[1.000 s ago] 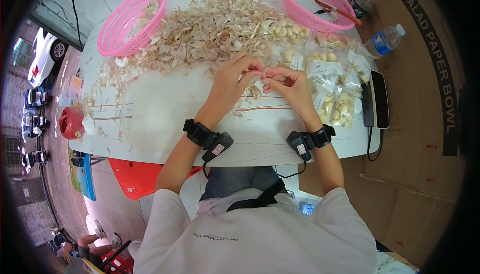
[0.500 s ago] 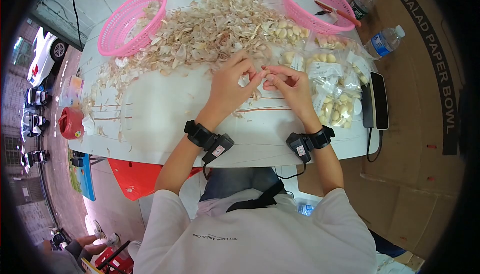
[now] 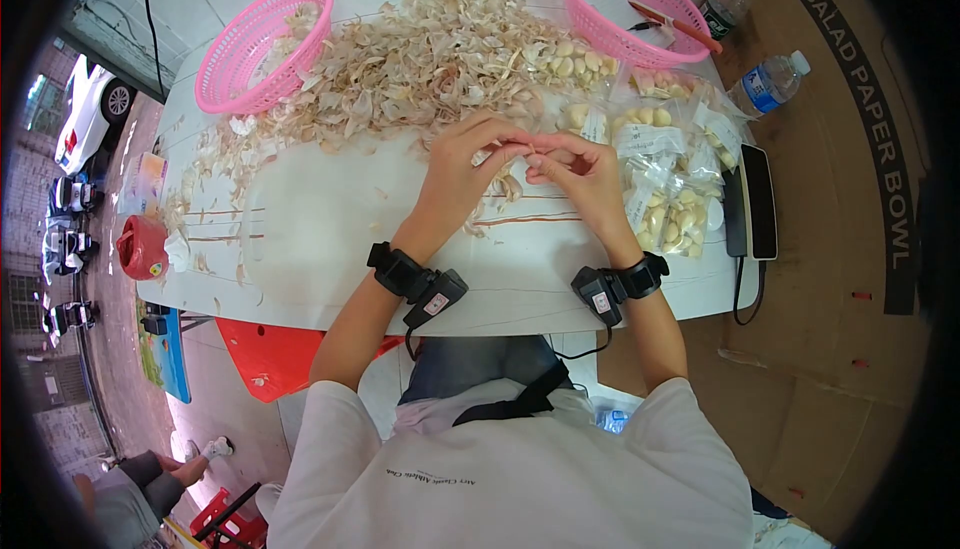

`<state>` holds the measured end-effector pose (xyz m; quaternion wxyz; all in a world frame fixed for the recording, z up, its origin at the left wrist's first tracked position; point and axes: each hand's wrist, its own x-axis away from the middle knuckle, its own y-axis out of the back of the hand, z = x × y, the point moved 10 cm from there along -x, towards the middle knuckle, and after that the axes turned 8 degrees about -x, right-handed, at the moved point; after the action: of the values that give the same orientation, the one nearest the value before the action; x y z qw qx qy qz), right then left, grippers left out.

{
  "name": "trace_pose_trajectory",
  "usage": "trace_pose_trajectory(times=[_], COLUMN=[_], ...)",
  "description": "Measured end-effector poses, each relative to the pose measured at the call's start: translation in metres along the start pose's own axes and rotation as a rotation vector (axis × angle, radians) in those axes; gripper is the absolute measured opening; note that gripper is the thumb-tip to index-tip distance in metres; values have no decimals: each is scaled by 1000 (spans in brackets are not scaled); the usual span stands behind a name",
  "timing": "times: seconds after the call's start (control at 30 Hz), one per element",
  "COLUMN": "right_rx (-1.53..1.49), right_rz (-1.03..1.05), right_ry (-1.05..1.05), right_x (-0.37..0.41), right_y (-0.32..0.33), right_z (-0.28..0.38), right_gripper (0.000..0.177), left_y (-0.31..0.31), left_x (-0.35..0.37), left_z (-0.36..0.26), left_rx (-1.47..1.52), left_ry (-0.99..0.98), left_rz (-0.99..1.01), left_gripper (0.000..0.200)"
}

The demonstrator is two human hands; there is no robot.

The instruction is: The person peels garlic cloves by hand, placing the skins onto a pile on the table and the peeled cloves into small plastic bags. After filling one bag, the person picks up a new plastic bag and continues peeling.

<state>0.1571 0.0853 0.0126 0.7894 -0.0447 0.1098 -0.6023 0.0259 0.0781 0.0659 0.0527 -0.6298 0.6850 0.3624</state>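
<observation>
My left hand (image 3: 462, 171) and my right hand (image 3: 580, 173) meet fingertip to fingertip over the white table (image 3: 330, 219). Between the fingers they pinch a small garlic clove (image 3: 522, 152), mostly hidden by the fingers. A broad heap of garlic skins (image 3: 400, 64) lies just beyond the hands. Peeled cloves (image 3: 572, 59) sit at the heap's right end. Clear bags of peeled garlic (image 3: 668, 211) lie right of my right hand.
Two pink baskets stand at the back, one at the left (image 3: 262, 44) and one at the right (image 3: 628, 4). A phone (image 3: 762, 199) on a cable and two water bottles (image 3: 770, 79) lie at the right on cardboard. A red cup (image 3: 140, 247) sits at the table's left edge.
Both hands stay together at the same spot; the fingers have shifted slightly around the clove. A person at the bottom left has moved.
</observation>
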Motion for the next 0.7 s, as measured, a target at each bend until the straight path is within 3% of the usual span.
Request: trace_pose_trajectory(times=[0.53,0.7], right_rx=[12,25], right_rz=[16,6], right_ry=[1,-24], right_x=[-1,0], right_y=[-1,-1], right_z=[-6,-4], right_gripper=[22,22], left_y=[-12,-9], left_x=[1,3], left_z=[7,9], left_rx=[-48,90], left_ry=[-7,99], left_rz=[128,74], left_gripper=[7,7])
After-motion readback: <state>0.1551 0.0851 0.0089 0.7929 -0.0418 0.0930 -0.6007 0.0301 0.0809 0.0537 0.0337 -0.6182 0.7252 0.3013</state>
